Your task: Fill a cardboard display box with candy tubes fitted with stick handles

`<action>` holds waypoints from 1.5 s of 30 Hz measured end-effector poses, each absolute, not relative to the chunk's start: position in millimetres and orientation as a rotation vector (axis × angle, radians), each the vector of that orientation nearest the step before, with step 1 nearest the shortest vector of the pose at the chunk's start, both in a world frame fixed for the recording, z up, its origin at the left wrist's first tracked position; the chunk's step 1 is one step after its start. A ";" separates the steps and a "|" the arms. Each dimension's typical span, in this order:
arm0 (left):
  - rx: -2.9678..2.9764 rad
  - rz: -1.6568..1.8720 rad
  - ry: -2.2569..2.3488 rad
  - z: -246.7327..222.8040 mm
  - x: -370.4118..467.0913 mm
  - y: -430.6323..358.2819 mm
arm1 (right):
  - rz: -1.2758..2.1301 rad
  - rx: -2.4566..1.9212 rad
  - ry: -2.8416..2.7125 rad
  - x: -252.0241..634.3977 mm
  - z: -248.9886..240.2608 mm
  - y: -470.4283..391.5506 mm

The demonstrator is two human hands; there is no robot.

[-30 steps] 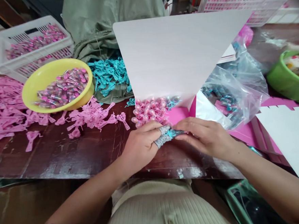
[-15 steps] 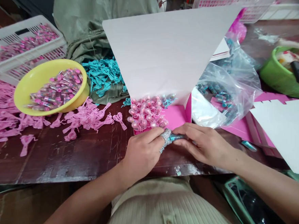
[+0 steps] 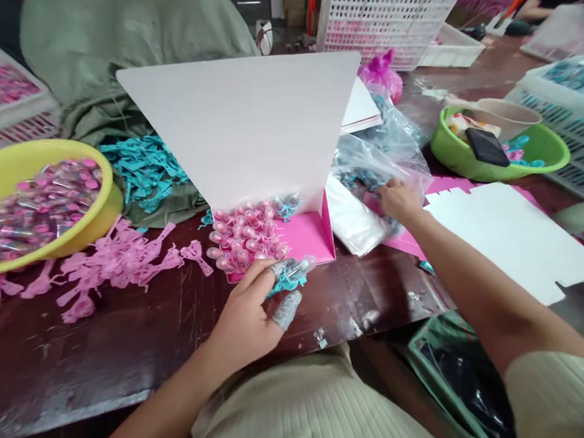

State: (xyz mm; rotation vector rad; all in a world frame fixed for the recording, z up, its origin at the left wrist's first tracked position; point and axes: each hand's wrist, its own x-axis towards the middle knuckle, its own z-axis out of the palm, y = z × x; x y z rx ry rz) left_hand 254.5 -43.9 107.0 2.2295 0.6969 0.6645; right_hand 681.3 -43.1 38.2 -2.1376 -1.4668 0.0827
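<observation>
My left hand (image 3: 251, 312), with grey wrapping on its thumb and a fingertip, holds a blue plastic piece with a clear-tipped tube (image 3: 292, 274) in front of the open box. The thumb is apart from it. My right hand (image 3: 399, 201) reaches to the clear plastic bag (image 3: 410, 160), among small blue tubes; its fingertips are blurred and partly hidden. Pink capsule-tipped pieces (image 3: 246, 235) fill the left part of the pink box (image 3: 310, 238), whose white lid (image 3: 250, 128) stands raised. One blue piece (image 3: 288, 207) lies at the box's back.
To the left are a yellow basin (image 3: 114, 205) of pink-ended tubes, loose pink plastic pieces (image 3: 120, 264) and a heap of blue ones (image 3: 143, 169). On the right, white card sheets (image 3: 513, 237) lie before a green bowl (image 3: 552, 154) holding a dark phone-like object. White crates stand behind.
My right hand has let go of the blue piece and moved right to the plastic bag. My left hand keeps hold of the piece. The view has turned to the right.
</observation>
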 end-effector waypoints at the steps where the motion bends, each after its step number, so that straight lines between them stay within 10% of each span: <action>1: 2.187 0.660 0.739 103.8 255.1 -44.7 | 0.086 -2.133 -1.474 689.5 33.5 -41.0; 13: 1.356 0.561 0.738 101.6 274.6 -35.5 | 0.897 -1.207 -1.616 518.3 107.4 -106.8; 21: 1.389 0.569 0.697 98.3 272.3 -41.3 | 0.579 -1.247 -1.965 504.1 120.0 -112.9; 28: 1.979 0.729 0.907 94.8 261.0 -47.1 | 1.009 -1.374 -1.790 490.4 116.3 -110.7; 41: 1.064 0.112 0.579 117.9 276.2 -38.9 | 0.919 -0.944 -2.247 518.4 155.0 -90.6; 45: 1.732 0.250 0.564 135.1 280.5 -13.4 | 0.823 -1.053 -2.216 542.9 168.2 -79.3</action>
